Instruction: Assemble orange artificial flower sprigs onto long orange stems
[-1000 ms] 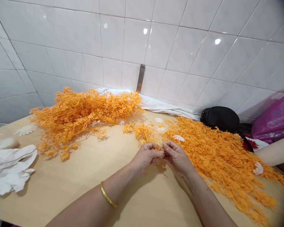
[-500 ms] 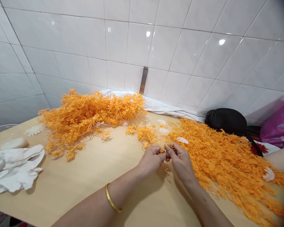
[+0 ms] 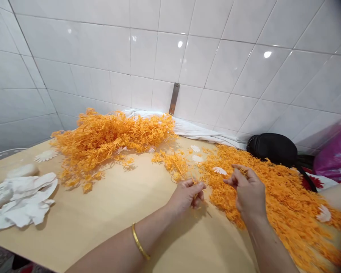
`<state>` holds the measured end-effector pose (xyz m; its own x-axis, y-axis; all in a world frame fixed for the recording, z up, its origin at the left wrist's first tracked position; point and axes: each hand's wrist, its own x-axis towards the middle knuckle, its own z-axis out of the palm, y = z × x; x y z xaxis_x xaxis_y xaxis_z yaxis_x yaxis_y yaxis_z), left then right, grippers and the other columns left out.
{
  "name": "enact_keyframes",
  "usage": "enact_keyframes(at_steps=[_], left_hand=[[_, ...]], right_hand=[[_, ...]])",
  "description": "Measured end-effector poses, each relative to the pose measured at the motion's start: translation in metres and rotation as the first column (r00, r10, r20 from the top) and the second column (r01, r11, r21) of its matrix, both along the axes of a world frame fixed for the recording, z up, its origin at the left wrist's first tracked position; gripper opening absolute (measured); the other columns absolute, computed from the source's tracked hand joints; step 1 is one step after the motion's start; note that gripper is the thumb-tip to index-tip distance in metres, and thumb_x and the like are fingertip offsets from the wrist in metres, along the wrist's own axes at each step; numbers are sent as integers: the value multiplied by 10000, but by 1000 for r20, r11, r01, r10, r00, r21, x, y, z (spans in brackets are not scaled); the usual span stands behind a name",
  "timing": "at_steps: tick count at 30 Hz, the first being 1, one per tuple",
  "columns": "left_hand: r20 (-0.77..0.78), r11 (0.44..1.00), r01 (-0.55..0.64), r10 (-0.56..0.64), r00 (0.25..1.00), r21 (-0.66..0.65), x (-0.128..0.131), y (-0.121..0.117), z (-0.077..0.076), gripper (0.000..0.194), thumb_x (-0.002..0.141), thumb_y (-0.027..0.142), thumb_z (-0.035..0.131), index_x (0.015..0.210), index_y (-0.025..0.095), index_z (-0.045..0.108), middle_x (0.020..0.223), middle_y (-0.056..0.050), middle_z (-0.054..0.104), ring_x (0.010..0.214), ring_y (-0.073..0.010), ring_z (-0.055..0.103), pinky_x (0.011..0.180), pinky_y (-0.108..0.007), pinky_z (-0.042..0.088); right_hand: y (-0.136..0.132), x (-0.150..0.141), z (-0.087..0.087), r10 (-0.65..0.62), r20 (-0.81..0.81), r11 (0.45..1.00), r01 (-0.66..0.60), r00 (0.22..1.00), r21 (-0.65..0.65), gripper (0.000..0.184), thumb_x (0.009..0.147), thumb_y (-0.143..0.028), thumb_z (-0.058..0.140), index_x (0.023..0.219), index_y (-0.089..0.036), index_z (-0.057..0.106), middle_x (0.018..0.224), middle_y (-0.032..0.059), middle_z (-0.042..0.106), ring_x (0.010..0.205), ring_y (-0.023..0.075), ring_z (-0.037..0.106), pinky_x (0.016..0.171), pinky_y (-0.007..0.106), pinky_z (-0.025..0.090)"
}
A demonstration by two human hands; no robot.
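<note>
Our left grip (image 3: 185, 197) pinches a thin orange sprig (image 3: 196, 190), our right grip (image 3: 248, 189) clenches a small orange piece (image 3: 243, 171), both held close to the orange heap (image 3: 284, 197) on the wooden surface (image 3: 102, 220) for easy reach.

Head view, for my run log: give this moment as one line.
left hand: pinches orange sprig | right hand: pinches orange snippet | below right hand: orange sprig pile
</note>
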<state>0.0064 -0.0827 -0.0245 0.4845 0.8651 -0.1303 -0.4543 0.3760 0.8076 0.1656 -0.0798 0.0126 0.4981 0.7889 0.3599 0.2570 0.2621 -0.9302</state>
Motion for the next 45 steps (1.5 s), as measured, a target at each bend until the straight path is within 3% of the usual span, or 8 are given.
enact_keyframes(at_steps=[4, 8, 13, 18, 23, 30, 38, 45], left_hand=[[-145, 995, -38, 52, 988, 94, 6, -1, -3, 299, 642, 423, 606, 710, 147, 514, 535, 15, 502, 379, -57, 397, 414, -210, 330], [-230, 981, -34, 78, 970, 189, 8, -2, -3, 188, 701, 317, 557, 641, 148, 500, 458, 31, 448, 368, -59, 381, 407, -202, 319], [-258, 952, 34, 48, 965, 304, 10, -3, -4, 164, 657, 134, 558, 515, 142, 475, 417, 28, 430, 408, -58, 391, 425, -185, 293], [-586, 949, 81, 120, 801, 306, -12, 4, 5, 175, 585, 150, 595, 470, 145, 463, 414, 45, 389, 397, -53, 329, 404, -194, 227], [-556, 895, -260, 431, 710, 363, -47, 12, 21, 201, 659, 280, 559, 537, 152, 462, 476, 43, 416, 449, -62, 357, 432, -188, 257], [-344, 947, -255, 309, 887, 194, -38, 12, 9, 190, 607, 304, 617, 615, 144, 514, 556, 6, 525, 465, -73, 421, 471, -212, 291], [-440, 947, -159, 273, 855, 278, -53, 28, 15, 200, 619, 173, 562, 484, 157, 416, 396, 22, 476, 407, -58, 370, 481, -206, 257], [-222, 934, -338, 356, 908, 118, -70, 47, -1, 180, 610, 211, 597, 539, 157, 441, 466, 13, 500, 424, -59, 421, 459, -192, 293]], right_hand=[[-5, 1, -5, -171, 703, 964, 265, 690, -26, 269, 703, -269, 483, 891, -139, 626, 915, 136, 520, 822, 258, 496, 742, 457, 377], [-10, -19, -5, -115, 785, 992, 104, 608, 65, 253, 765, -307, 456, 882, -148, 614, 1007, 137, 532, 971, 262, 466, 828, 429, 347], [-10, -51, -13, 389, 542, 920, -288, 745, -264, 222, 768, -368, 480, 718, -175, 578, 743, 47, 589, 710, 176, 533, 622, 294, 401], [-4, -48, -23, 444, 53, 874, -419, 895, -247, 247, 755, -398, 499, 652, -174, 491, 580, -6, 544, 539, 112, 492, 533, 242, 377], [-3, -46, -18, 493, -400, 765, -604, 773, -225, 277, 664, -416, 605, 663, -165, 487, 415, -74, 395, 372, 36, 313, 388, 164, 234], [-7, -59, -23, 576, -551, 596, -771, 604, -223, 302, 619, -398, 654, 634, -163, 466, 389, -102, 296, 348, 10, 161, 355, 155, 116], [2, -56, -34, 314, 66, 934, -295, 947, -202, 364, 731, -522, 456, 598, -183, 460, 402, -74, 291, 370, 69, 275, 383, 207, 213], [-18, -72, -12, 101, 718, 993, -110, 689, -34, 238, 777, -349, 448, 854, -173, 588, 876, 100, 553, 841, 228, 493, 729, 366, 372]])
